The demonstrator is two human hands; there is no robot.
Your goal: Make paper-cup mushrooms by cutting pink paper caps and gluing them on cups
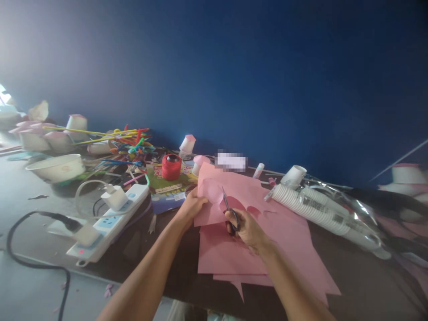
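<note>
My left hand (194,206) pinches the left edge of a pink paper sheet (230,178), holding it tilted up off the table. A curved cut shows in the middle of this sheet. Around the handles of dark-handled scissors (235,218) my right hand (246,226) is closed, and the blades point up and left at the cut. Whether the blades are fully closed is hard to make out. Below both hands lies a stack of pink paper (284,240), with a thin pointed scrap sticking out at its front edge.
At left stands a white power strip (107,227) with plugs and a black cable (20,265). Behind it are a white bowl (56,168) and colourful pipe cleaners (135,142). A red spool (171,168) sits mid-back. Stacked paper cups (310,209) in plastic lie right, near a glue stick (258,170).
</note>
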